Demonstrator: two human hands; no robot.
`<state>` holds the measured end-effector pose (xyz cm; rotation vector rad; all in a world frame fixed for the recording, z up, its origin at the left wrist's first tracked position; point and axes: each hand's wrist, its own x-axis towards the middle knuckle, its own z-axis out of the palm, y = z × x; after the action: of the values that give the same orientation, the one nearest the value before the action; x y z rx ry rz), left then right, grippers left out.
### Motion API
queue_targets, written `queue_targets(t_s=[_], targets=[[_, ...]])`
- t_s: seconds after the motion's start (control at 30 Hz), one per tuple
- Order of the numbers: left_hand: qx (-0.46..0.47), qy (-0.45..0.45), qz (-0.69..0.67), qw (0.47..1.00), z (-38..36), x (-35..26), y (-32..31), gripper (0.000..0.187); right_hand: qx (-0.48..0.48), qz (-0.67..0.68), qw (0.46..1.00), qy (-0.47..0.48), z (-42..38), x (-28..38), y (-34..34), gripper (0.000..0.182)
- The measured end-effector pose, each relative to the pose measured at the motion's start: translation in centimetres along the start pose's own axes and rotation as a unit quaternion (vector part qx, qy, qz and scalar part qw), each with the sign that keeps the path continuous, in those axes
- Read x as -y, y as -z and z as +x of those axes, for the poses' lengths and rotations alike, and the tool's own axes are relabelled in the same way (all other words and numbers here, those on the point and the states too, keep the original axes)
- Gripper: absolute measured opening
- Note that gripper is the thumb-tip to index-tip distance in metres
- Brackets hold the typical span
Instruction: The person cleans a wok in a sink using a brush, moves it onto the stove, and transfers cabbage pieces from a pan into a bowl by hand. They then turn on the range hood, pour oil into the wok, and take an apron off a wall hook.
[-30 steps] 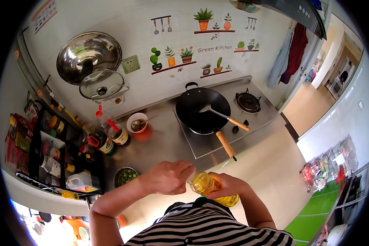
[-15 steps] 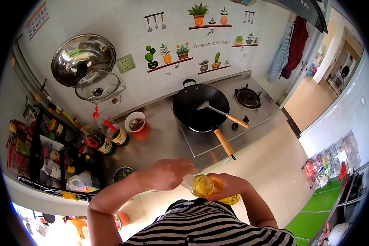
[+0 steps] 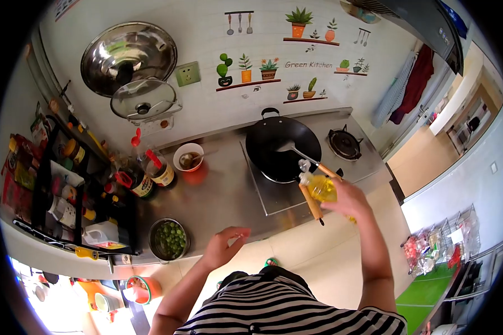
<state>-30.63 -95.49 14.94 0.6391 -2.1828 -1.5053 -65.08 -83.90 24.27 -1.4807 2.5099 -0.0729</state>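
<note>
My right hand [image 3: 349, 199] is wrapped round a clear bottle of yellow cooking oil [image 3: 322, 188]. The bottle is tilted, its neck pointing up and left at the near rim of a black wok [image 3: 268, 151]. Inside the wok rests a spatula [image 3: 288, 146], its wooden handle out over the rim near the bottle. My left hand [image 3: 226, 245] is in front of the counter edge, thumb and fingers drawn together; whatever they may hold is too small to make out. Left of that hand, a metal bowl [image 3: 152, 245] holds green vegetable pieces.
A white bowl [image 3: 180, 152] with a spoon stands on the steel counter [image 3: 218, 192]. Sauce bottles [image 3: 161, 172] and a black rack [image 3: 81, 218] crowd the left side. A bare burner [image 3: 344, 144] is right of the wok. Lids [image 3: 145, 39] hang on the wall.
My right hand has carried the oil bottle forward from my body to the wok. My left hand has come away from the bottle's top, and the metal bowl is now in full view.
</note>
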Motion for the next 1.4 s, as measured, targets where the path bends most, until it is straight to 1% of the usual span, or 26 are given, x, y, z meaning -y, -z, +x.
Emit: queue_targets(t_s=[0.03,0.07,0.13,0.17,0.23,0.27,0.33,0.53,0.77,0.97,1.23,1.37,1.4], targets=[[-0.027,0.024,-0.036,0.999,-0.9,0.8,-0.4,0.024,-0.007,-0.050,0.999,-0.003,1.4,-0.3,0.4,0.066],[-0.031,0.024,-0.040,0.998,-1.7,1.6,-0.6,0.024,-0.007,-0.054,0.999,0.001,2.9,-0.5,0.6,0.066],[-0.082,0.056,-0.106,0.989,-3.3,2.9,-0.7,0.023,0.024,-0.177,0.984,0.002,5.7,-0.8,0.6,0.066],[-0.086,0.058,-0.107,0.989,-4.1,3.2,-0.6,0.023,0.025,-0.179,0.984,0.006,6.7,-0.8,0.3,0.066],[-0.118,0.096,-0.111,0.982,-5.1,3.7,-0.2,0.023,0.026,-0.245,0.969,0.033,8.5,-0.8,-0.2,0.061],[-0.121,0.095,-0.111,0.982,-5.7,4.1,-0.1,0.023,0.025,-0.246,0.968,0.035,9.2,-1.1,-0.7,0.061],[-0.151,0.121,-0.125,0.973,-6.8,4.5,0.1,0.023,-0.001,-0.275,0.960,0.055,9.8,-1.4,-1.2,0.057],[-0.185,0.127,-0.143,0.964,-8.3,4.6,0.2,0.023,0.024,-0.295,0.953,0.059,9.5,-1.8,-0.8,0.056],[-0.181,0.129,-0.131,0.966,-8.4,4.1,0.0,0.022,0.012,-0.324,0.946,0.026,8.4,-2.5,0.9,0.056],[-0.166,0.125,-0.134,0.969,-8.3,4.1,-0.2,0.022,-0.006,-0.309,0.950,0.033,7.3,-1.6,0.8,0.055],[-0.169,0.124,-0.146,0.967,-9.1,4.3,0.4,0.023,-0.032,-0.286,0.956,0.054,6.8,0.2,0.7,0.054],[-0.172,0.135,-0.148,0.965,-9.6,4.6,0.5,0.023,-0.031,-0.290,0.955,0.052,6.0,0.0,1.0,0.054],[-0.168,0.139,-0.144,0.965,-9.7,4.6,0.6,0.023,-0.022,-0.275,0.960,0.040,5.9,-0.1,1.0,0.054]])
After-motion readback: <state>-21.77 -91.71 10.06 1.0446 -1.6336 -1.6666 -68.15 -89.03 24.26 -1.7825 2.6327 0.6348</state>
